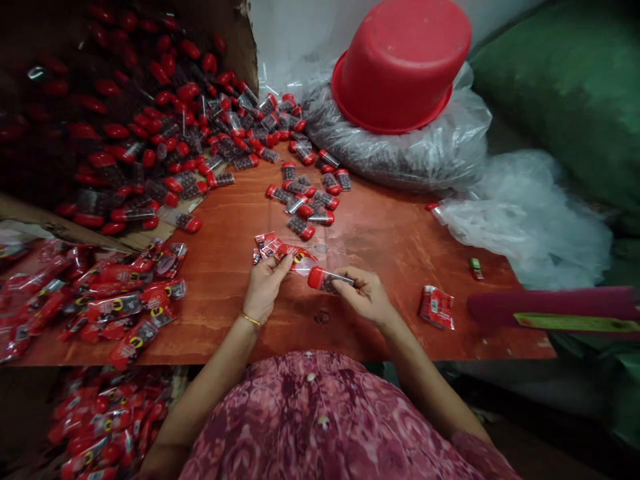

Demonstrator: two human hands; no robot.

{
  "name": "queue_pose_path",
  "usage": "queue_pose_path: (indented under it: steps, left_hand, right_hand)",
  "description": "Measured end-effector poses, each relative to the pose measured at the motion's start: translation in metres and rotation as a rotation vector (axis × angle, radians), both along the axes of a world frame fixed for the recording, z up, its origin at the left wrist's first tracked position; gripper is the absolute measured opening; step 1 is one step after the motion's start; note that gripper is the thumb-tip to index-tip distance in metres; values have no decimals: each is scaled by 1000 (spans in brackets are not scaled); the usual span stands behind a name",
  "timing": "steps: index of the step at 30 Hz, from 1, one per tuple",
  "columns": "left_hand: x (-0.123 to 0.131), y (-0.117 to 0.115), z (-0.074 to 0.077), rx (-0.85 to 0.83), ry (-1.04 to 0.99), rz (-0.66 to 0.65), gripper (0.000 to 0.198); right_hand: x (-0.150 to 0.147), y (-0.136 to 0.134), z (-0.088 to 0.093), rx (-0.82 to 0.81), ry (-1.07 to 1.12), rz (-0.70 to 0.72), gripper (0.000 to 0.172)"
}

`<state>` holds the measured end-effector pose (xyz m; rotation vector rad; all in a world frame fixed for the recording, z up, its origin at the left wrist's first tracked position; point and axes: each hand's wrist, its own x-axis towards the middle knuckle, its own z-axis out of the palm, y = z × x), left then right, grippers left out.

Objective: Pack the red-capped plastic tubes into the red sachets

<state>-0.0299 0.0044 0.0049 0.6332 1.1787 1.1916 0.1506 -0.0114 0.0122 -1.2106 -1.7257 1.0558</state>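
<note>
My left hand [266,285] pinches a red printed plastic sleeve [300,259] between thumb and fingers. More red sleeves [266,241] lie just beyond those fingers. In my right hand [364,293] is a small clear bottle [327,280] with a red cap, dark pellets showing inside it. The bottle lies almost level, its cap pointing left at the sleeve's near end. Whether the cap touches the sleeve I cannot tell. Beyond both hands, several unsleeved capped bottles [303,197] lie loose on the table.
A large heap of capped bottles [165,127] spills from a carton at left. Sleeved bottles [115,300] pile at the table's left edge. A red tub [400,67] sits upside down on a plastic bag [400,160]. Flat red sleeves [437,308] lie at right on the table [390,333].
</note>
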Motion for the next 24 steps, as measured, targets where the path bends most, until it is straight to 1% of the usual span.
queue_pose_path:
  steps: [4,6,10,13,18,20,24]
  left_hand:
    - [-7,-1,-7,43,96,-48,35]
    - [-7,-1,-7,40,116,-55,33]
    - [2,-2,2,-19,18,-64,39]
    - [9,-2,8,-72,-53,-46,43]
    - [7,1,7,-65,-39,17,42]
    - [5,2,7,-47,-47,11,41]
    - [5,1,6,16,-51,-14,37]
  right_hand:
    - [-4,3,-1,-68,37,-43,16]
    - [-7,2,-2,-96,67,-52,16]
    - [-12,-1,-4,-132,111,-61,17]
    - [-13,-3,-4,-178,135,-54,18]
    - [-7,-10,1,-218,170,-96,17]
    - [-5,-12,3,-225,177,-115,17]
    - [-7,-12,5,-267,188,-90,20]
